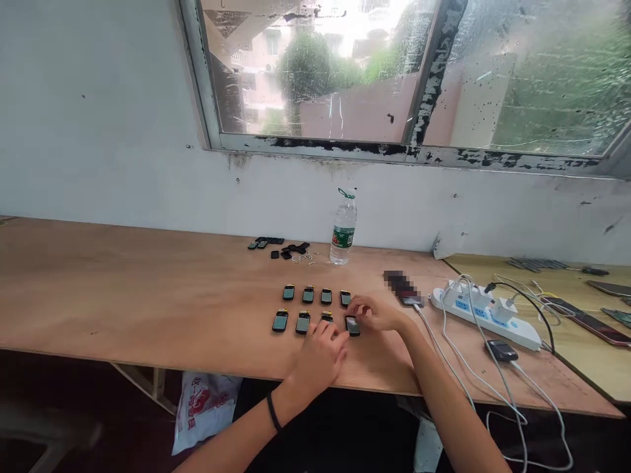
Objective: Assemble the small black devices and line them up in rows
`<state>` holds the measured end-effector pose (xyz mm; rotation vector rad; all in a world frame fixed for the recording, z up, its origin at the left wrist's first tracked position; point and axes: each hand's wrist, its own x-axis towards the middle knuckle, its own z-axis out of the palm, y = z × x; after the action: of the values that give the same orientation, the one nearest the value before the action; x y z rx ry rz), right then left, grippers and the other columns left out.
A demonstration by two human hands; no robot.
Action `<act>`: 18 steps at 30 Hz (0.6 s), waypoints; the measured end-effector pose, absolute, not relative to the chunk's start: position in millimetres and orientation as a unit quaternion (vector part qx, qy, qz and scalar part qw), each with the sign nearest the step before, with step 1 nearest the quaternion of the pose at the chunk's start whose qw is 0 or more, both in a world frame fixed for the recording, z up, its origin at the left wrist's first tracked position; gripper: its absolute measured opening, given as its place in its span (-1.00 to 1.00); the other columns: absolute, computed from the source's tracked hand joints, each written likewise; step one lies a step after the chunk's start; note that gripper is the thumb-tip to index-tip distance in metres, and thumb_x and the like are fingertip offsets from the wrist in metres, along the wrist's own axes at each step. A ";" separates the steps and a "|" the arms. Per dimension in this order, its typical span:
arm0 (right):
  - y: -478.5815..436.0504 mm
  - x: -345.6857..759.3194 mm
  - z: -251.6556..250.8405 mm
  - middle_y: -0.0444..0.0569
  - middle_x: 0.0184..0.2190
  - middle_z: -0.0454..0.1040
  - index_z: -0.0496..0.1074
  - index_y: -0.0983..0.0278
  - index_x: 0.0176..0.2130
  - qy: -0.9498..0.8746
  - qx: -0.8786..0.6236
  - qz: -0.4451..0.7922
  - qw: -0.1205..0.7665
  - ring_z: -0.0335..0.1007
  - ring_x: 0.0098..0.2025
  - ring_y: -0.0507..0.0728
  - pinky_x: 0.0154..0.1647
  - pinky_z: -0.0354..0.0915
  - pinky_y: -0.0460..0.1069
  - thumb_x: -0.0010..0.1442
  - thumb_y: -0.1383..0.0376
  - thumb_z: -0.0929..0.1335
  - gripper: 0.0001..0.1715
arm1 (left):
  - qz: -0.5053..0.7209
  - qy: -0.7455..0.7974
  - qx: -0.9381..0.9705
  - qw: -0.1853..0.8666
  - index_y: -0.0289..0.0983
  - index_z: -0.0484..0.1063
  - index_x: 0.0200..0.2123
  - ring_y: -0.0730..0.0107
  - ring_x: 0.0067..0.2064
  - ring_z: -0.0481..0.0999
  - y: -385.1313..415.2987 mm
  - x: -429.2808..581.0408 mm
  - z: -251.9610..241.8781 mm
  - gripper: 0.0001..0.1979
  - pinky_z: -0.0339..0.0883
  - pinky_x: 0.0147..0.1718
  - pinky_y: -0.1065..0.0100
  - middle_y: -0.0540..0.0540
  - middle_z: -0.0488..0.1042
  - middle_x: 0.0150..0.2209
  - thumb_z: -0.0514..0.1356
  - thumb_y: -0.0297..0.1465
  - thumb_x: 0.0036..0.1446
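Small black-framed screens with yellow tabs lie in two rows on the wooden table, among them a back-row screen [308,294] and a front-row screen [280,321]. My right hand [373,313] has its fingers bent together at the top edge of the rightmost front screen [352,326], hiding its tab. Loosely bent and apart, the fingers of my left hand [321,353] cover the lower part of the neighbouring front screen [327,317]. I see nothing held in my left hand. A dark band circles my left wrist.
Black pieces [296,248] and small silver bits [302,258] lie near the wall, beside a water bottle [344,226]. At right are a partly pixelated phone [411,297], a power strip [486,318], white cables [444,358] and a black plugged-in device [501,350].
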<state>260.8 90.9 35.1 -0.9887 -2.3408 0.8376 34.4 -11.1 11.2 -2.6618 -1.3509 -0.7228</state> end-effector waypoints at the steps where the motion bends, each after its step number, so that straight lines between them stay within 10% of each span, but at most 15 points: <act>1: 86.2 265.7 36.0 -0.02 -0.18 0.57 0.58 0.26 -0.17 -0.854 -0.354 0.314 0.217 0.43 -0.30 0.09 -0.31 0.33 -0.05 0.01 0.53 0.31 -0.58 | -0.233 -0.438 -0.867 0.037 -0.13 0.48 0.05 0.13 -0.01 0.43 -12.2 40.9 11.2 -0.76 0.23 -0.03 0.10 -0.11 0.52 -0.10 0.20 -0.37 0.33; 18: 24.2 273.2 9.9 -0.13 -0.33 0.37 0.40 0.25 -0.16 -0.797 -0.391 0.348 0.302 0.26 -0.34 0.07 -0.36 0.23 -0.04 0.06 0.43 0.44 -0.69 | -0.262 -0.434 -0.862 -0.027 -0.13 0.54 -0.08 0.21 -0.06 0.45 -13.9 59.4 6.9 -0.86 0.27 -0.01 0.12 -0.04 0.54 -0.15 0.21 -0.41 0.35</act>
<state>273.2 24.2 9.9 -1.0365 -2.1131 0.9228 59.4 -13.9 6.9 -2.7547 -1.3878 -0.8380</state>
